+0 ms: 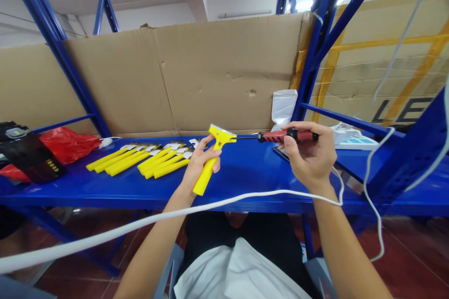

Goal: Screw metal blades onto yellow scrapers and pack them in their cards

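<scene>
My left hand [202, 160] is closed around a yellow scraper [206, 175], gripping it near the neck with its wide head up and its handle slanting down toward me. A screwdriver [272, 137] with a red and black handle lies level in my right hand [313, 152], the fingers wrapped round the handle. Its shaft points left, and the tip meets the right end of the scraper's head. Whether a screw sits at that spot is too small to tell. Left of my left hand, several more yellow scrapers [126, 163] lie side by side on the blue shelf [245, 173].
A white cable [140, 222] runs across in front of my forearms. At the left are a black bottle [33, 159] and a red plastic bag [68, 145]. Cardboard [224, 70] backs the shelf between blue posts. A clear plastic container [283, 106] and a white power strip [358, 141] stand at the right.
</scene>
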Demonstrator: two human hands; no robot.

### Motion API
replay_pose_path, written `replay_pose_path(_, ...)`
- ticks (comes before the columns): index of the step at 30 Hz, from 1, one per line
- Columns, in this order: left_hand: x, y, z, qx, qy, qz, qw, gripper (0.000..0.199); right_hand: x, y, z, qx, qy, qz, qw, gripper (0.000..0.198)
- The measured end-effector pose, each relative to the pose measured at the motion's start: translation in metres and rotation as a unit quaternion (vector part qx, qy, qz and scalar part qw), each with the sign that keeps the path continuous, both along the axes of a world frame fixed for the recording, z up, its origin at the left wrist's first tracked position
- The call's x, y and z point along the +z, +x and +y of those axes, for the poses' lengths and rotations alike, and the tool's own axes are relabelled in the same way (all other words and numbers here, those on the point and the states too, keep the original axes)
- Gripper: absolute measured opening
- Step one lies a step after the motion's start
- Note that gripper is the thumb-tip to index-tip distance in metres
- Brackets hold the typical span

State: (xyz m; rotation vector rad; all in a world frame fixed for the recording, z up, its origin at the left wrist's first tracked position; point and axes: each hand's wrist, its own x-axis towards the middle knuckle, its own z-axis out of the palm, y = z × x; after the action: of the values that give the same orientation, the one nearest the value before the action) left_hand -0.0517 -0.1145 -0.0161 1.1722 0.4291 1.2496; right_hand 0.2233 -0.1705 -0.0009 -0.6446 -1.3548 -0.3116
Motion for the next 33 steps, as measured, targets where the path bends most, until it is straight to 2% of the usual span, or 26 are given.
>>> replay_pose_path(9, 0.000, 0.001, -0.001, 0.006, -0.001, 0.001, 1.000, 0.068, -0.001, 0.004, 0.001, -0.007, 0.007, -0.024, 1.000, 0.027)
replay_pose_path(15, -0.001, 0.001, 0.001, 0.009, -0.006, 0.004, 1.000, 0.067, 0.002, 0.003, -0.003, 0.055, 0.008, -0.065, 0.996, 0.028)
replay_pose_path(25, 0.000, 0.002, 0.000, 0.005, -0.005, 0.008, 1.000, 0.068, 0.002, 0.001, -0.010, 0.016, -0.018, -0.063, 0.998, 0.028)
replay_pose_path(27, 0.000, 0.002, 0.000, 0.007, -0.008, 0.008, 1.000, 0.069, 0.003, 0.002, -0.012, 0.004, -0.042, -0.060, 0.997, 0.030)
replay_pose_path(29, 0.000, 0.002, 0.000, 0.015, -0.017, 0.006, 1.000, 0.070, 0.004, 0.004, -0.013, 0.007, -0.089, -0.070, 0.994, 0.040)
replay_pose_path(31, 0.002, 0.001, 0.000, 0.023, -0.032, 0.000, 0.999, 0.073, 0.007, 0.007, -0.014, 0.027, -0.136, -0.091, 0.986, 0.050)
replay_pose_path(33, 0.004, 0.002, -0.001, 0.025, -0.050, -0.009, 0.998, 0.076, 0.009, 0.010, -0.013, 0.052, -0.160, -0.099, 0.981, 0.050)
